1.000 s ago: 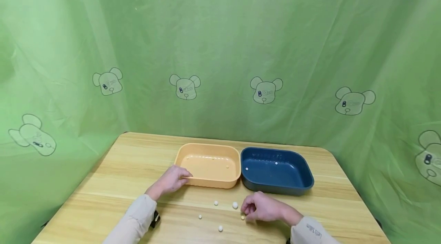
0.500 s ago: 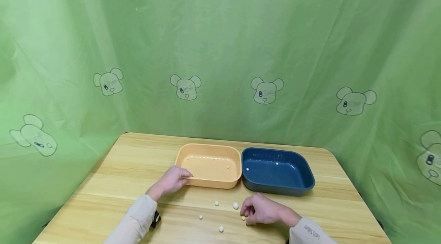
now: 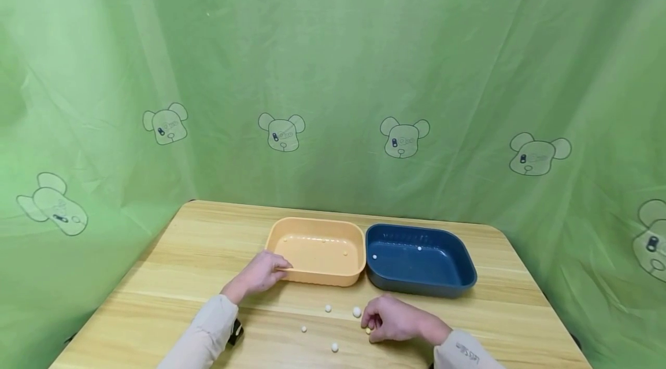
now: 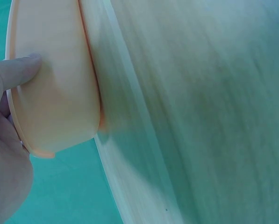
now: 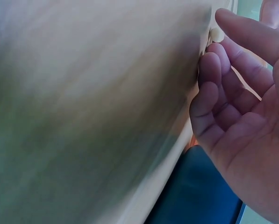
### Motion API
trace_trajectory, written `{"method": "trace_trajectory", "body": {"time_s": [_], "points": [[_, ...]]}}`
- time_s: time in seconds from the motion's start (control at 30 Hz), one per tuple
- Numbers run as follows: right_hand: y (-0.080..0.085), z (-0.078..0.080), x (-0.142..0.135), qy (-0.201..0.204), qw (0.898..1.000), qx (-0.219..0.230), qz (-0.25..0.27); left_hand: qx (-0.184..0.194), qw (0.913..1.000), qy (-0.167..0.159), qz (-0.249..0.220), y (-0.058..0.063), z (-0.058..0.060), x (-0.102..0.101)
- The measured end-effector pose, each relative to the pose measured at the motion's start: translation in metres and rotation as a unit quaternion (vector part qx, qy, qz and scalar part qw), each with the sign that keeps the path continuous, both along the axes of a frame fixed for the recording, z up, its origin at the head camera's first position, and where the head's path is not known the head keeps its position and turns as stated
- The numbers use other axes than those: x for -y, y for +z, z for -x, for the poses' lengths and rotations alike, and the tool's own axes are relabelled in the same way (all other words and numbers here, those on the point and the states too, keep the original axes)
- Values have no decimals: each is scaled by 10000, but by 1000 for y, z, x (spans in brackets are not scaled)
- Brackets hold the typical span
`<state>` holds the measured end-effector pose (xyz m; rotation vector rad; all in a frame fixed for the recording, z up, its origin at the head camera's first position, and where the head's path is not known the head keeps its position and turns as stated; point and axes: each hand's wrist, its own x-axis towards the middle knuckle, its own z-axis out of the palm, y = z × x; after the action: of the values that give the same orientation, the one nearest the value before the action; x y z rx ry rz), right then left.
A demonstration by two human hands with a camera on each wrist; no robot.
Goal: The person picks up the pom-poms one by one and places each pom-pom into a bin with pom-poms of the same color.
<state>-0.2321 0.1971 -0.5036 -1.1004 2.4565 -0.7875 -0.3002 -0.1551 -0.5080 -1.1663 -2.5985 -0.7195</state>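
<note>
My left hand (image 3: 262, 271) grips the near left rim of a light-orange plastic tray (image 3: 322, 279). In the left wrist view its thumb lies on the tray's outer wall, with the fingers over the rim. Low over the table, my right hand (image 3: 396, 318) pinches a small yellow ball (image 3: 368, 331) between thumb and fingertips; the right wrist view has this pale ball (image 5: 217, 34) at the thumb tip, the other fingers curled beneath. A larger white ball (image 3: 356, 312) lies just left of the right hand. Three small yellow balls lie inside the orange tray.
A dark-blue tray (image 3: 421, 287) stands against the orange one on its right, with two small white balls inside. More white balls, one (image 3: 328, 308) near the orange tray and another (image 3: 335, 347) closer to me, lie on the wooden table (image 3: 218, 224). A green curtain (image 3: 333, 68) surrounds it.
My right hand has shifted slightly left and toward me, its thumb and fingertips closing around the yellow ball. The left hand keeps its grip on the orange tray.
</note>
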Motion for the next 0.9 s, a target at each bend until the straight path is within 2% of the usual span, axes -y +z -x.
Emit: {"method": "trace_trajectory", "body": {"time_s": [0.57, 0.9], "points": [[-3, 1, 0, 310, 9979, -575, 44, -41, 10000, 23, 9, -1, 0, -1], [-3, 0, -1, 137, 9991, -395, 23, -19, 10000, 27, -15, -1, -1, -1]]}}
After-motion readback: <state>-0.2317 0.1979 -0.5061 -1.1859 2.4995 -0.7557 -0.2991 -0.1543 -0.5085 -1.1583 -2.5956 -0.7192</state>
